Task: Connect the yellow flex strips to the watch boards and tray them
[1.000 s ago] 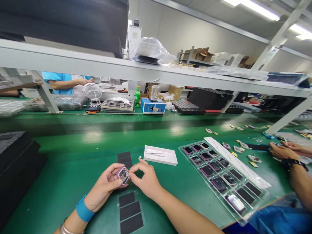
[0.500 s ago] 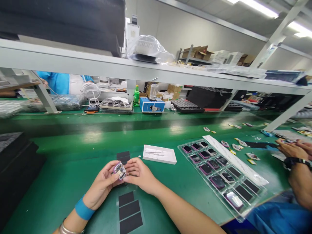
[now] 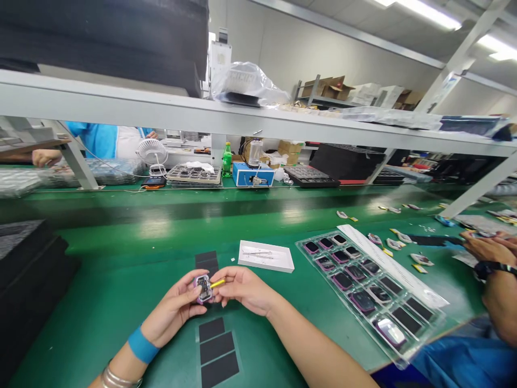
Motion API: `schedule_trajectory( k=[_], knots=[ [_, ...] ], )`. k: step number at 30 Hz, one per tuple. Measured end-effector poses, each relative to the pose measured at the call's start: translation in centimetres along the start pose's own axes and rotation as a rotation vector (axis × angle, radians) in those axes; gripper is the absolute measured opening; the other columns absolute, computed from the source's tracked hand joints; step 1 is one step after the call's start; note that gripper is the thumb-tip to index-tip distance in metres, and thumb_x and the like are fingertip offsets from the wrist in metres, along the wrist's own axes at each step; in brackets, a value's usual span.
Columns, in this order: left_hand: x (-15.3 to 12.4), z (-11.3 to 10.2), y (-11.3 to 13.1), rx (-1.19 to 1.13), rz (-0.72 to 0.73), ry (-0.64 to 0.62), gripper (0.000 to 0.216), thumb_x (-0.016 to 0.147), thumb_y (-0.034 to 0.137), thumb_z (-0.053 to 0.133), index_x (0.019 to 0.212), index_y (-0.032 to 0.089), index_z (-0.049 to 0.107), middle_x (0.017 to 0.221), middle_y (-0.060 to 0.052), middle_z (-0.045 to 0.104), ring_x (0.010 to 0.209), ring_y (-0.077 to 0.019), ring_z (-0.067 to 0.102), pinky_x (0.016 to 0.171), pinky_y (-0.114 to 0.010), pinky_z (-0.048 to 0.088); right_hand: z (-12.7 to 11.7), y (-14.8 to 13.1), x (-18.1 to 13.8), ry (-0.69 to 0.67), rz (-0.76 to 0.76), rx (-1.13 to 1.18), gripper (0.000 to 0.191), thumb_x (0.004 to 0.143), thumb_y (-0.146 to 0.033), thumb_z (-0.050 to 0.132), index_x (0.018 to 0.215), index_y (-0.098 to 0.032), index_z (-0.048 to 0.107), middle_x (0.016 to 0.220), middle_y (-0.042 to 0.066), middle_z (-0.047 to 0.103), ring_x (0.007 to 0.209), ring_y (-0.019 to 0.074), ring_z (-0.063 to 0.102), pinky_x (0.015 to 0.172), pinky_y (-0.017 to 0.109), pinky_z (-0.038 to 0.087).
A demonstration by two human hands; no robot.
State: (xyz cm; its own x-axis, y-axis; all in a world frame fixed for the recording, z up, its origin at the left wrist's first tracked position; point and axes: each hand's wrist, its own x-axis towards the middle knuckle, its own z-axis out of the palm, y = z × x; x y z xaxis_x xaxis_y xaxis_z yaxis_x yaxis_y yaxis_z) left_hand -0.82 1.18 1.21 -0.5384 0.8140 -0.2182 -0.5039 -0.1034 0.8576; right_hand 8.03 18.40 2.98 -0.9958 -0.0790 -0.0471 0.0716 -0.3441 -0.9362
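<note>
My left hand (image 3: 174,306) is closed around a smartwatch case (image 3: 204,289), purple at the rim, with its open side up and the inner electronics showing. Just to the right, my right hand (image 3: 251,291) pinches a small flat battery (image 3: 218,283) with a bright yellow edge. The battery is at the right side of the case; whether a wire joins the two is too small to tell. Under and in front of my hands lie strips of black rectangular sheets (image 3: 217,348) on clear backing, partly covered by my fingers.
A shallow white box (image 3: 286,263) with tweezers (image 3: 258,253) stands beyond my right hand. To the right lies a clear tray (image 3: 398,362) of watch parts. A co-worker's hands (image 3: 487,249) work at the far right, near loose watch cases. Black foam blocks (image 3: 32,302) stand at left.
The yellow-edged battery has come into view between my right fingers, out to the right of the case. My right hand has shifted slightly right, and the case has tilted and lowered a little.
</note>
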Motion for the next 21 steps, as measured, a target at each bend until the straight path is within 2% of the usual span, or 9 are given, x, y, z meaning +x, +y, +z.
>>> schedule_trajectory(
  k=[4, 7, 9, 12, 15, 18, 21],
  knots=[
    [0.0, 0.7, -0.3, 0.035, -0.087, -0.070, 0.035, 0.075, 0.021, 0.065, 0.109, 0.018, 0.057, 0.091, -0.008, 0.064, 0.079, -0.0188, 0.065, 0.064, -0.024, 0.054, 0.5, 0.4, 0.0, 0.141, -0.195, -0.340, 0.026, 0.074, -0.040, 0.065, 0.084, -0.015, 0.066, 0.072, 0.001, 0.059, 0.062, 0.0105, 0.055, 0.062, 0.024, 0.043],
    [0.0, 1.2, -0.5, 0.041, -0.117, -0.083, 0.035, 0.074, 0.022, 0.067, 0.108, 0.019, 0.058, 0.091, -0.007, 0.065, 0.083, -0.0220, 0.066, 0.067, -0.026, 0.054, 0.8, 0.5, -0.1, 0.224, -0.326, -0.638, 0.016, 0.080, -0.032, 0.060, 0.086, -0.020, 0.069, 0.079, 0.001, 0.057, 0.071, 0.0116, 0.054, 0.067, 0.024, 0.043],
    [0.0, 1.5, -0.6, 0.050, -0.118, -0.070, 0.033, 0.073, 0.022, 0.068, 0.105, 0.018, 0.059, 0.092, -0.008, 0.065, 0.085, -0.0225, 0.066, 0.070, -0.027, 0.054, 0.9, 0.6, -0.1, 0.255, -0.349, -0.752, 0.014, 0.081, -0.026, 0.059, 0.088, -0.021, 0.069, 0.080, 0.001, 0.056, 0.073, 0.0114, 0.053, 0.068, 0.023, 0.044],
    [0.2, 1.6, -0.7, 0.089, -0.093, -0.040, 0.027, 0.072, 0.023, 0.068, 0.097, 0.017, 0.061, 0.087, -0.007, 0.066, 0.081, -0.0203, 0.066, 0.070, -0.026, 0.054, 1.1, 1.0, 0.2, 0.278, -0.362, -0.806, 0.014, 0.081, -0.021, 0.058, 0.090, -0.021, 0.069, 0.081, 0.001, 0.056, 0.073, 0.0112, 0.054, 0.069, 0.022, 0.045],
    [0.5, 1.5, -0.7, 0.123, -0.068, 0.006, 0.024, 0.073, 0.025, 0.068, 0.094, 0.016, 0.060, 0.084, -0.007, 0.067, 0.075, -0.0183, 0.066, 0.063, -0.024, 0.054, 0.9, 1.7, 0.9, 0.303, -0.391, -0.843, 0.017, 0.081, -0.019, 0.058, 0.097, -0.021, 0.066, 0.082, 0.000, 0.056, 0.074, 0.0111, 0.055, 0.071, 0.023, 0.046],
    [0.9, 1.0, -0.4, 0.098, -0.020, 0.125, 0.028, 0.072, 0.023, 0.068, 0.098, 0.016, 0.059, 0.092, -0.009, 0.068, 0.075, -0.0182, 0.066, 0.062, -0.025, 0.054, 0.1, 2.2, 2.1, 0.423, -0.397, -0.942, 0.021, 0.085, -0.017, 0.053, 0.104, -0.019, 0.059, 0.085, 0.001, 0.059, 0.078, 0.0120, 0.056, 0.075, 0.025, 0.045],
    [1.4, 0.2, -0.1, 0.009, 0.066, 0.259, 0.029, 0.073, 0.019, 0.067, 0.100, 0.015, 0.059, 0.096, -0.011, 0.069, 0.083, -0.0205, 0.066, 0.073, -0.029, 0.055, -0.9, 2.6, 2.9, 0.484, -0.343, -1.147, 0.012, 0.083, -0.012, 0.053, 0.088, -0.017, 0.062, 0.086, 0.003, 0.060, 0.085, 0.0148, 0.054, 0.081, 0.029, 0.042]
  ],
)
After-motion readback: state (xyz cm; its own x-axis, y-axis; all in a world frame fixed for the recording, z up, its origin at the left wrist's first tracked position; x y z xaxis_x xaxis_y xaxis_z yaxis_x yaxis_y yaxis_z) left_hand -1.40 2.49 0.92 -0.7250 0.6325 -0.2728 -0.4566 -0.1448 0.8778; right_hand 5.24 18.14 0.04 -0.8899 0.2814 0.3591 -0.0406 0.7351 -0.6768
